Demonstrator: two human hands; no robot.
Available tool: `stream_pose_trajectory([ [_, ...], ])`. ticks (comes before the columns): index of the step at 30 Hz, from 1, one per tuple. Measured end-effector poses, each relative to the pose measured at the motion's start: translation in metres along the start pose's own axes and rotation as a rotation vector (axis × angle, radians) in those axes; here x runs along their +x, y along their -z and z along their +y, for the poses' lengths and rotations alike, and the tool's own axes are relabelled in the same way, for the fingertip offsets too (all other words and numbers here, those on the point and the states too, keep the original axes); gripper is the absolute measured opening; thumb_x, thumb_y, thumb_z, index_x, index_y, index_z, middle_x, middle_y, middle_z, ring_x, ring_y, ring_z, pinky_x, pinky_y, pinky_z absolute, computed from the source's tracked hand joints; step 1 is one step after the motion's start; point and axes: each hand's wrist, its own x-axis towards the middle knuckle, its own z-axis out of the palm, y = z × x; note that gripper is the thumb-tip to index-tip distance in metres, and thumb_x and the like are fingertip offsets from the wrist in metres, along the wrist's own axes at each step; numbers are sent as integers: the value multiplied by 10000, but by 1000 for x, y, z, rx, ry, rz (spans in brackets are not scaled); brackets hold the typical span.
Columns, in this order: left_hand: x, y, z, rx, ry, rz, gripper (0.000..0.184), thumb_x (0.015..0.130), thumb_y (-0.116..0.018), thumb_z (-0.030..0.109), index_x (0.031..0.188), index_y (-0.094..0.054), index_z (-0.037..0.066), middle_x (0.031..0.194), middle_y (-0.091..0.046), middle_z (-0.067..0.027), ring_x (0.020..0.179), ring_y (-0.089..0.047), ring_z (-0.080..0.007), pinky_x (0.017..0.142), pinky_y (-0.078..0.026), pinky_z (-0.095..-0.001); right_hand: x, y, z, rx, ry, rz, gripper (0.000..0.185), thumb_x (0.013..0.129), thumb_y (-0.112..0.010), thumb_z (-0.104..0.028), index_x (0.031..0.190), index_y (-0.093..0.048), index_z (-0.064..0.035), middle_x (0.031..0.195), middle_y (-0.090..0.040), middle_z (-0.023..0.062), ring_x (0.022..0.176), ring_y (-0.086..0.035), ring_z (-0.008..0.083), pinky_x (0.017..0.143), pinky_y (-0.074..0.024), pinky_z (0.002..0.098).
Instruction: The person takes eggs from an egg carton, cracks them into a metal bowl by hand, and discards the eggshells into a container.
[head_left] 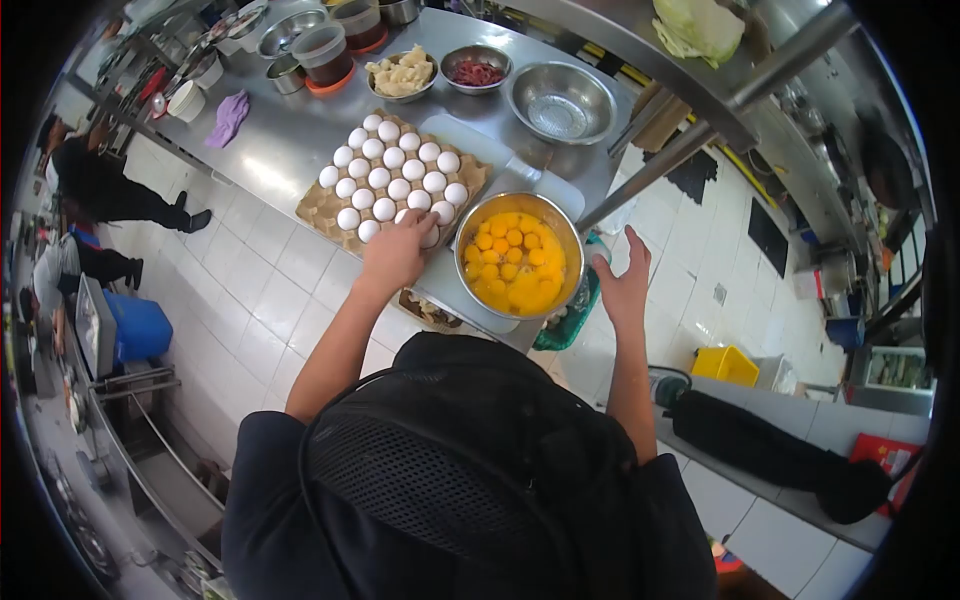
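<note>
White eggs (399, 189) stand in rows in a brown cardboard tray (318, 207) on the steel table. My left hand (397, 252) reaches over the tray's near edge, its fingers bent against the nearest eggs; whether it grips one is hidden. Right of the tray, a metal bowl (466, 228) holds cracked eggs with several whole yolks (512, 255). To the right of this bowl my right hand (624, 275) is raised with thumb and fingers spread, holding nothing. A pale cutting board (459, 139) lies partly under the tray and bowl.
An empty metal bowl (562, 102), a bowl of red strips (476, 72) and a bowl of pale pieces (401, 76) stand farther back. A purple cloth (228, 118) lies left. A green basket (561, 333) is below the table edge. People stand at far left.
</note>
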Motion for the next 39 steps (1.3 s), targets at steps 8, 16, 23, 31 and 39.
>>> stream_pose_trajectory([
  [8,-14,-7,1,89,-46,159,329,808,-644,59,1129,-573,50,1061,-656,-104,933,-677,-301,757,-574,-424,59,-71,-131,232,185,-382,289,845,-730,-117,1124,-684,-61,976,-698,123,915,-689,278,793,-540,390],
  [16,-5,-6,-19,151,-244,137,266,808,-631,102,1067,-685,132,1023,-625,-59,954,-656,-259,718,-564,-395,102,-198,-154,-509,502,-932,246,801,-671,-55,1036,-696,-124,1145,-665,170,1121,-628,366,911,-531,449],
  [23,3,-4,-35,85,-272,168,182,792,-647,93,959,-701,142,1011,-629,-43,945,-651,-268,733,-564,-415,117,-208,-151,-539,538,-977,269,775,-688,-41,1028,-647,-119,1076,-682,179,1012,-656,398,848,-534,464],
  [31,0,3,-33,114,-336,11,396,825,-627,107,1207,-693,190,1151,-622,-44,953,-654,-248,752,-562,-400,123,-166,-148,655,-448,-938,341,807,-743,-25,1074,-534,-64,954,-664,106,799,-696,231,595,-569,377],
  [39,14,6,-29,268,-471,47,331,795,-675,123,1121,-625,93,1028,-651,-53,942,-656,-250,749,-564,-380,70,-56,-119,1154,-509,-841,443,882,-624,6,1298,-491,-68,1194,-618,153,979,-668,248,883,-556,393],
])
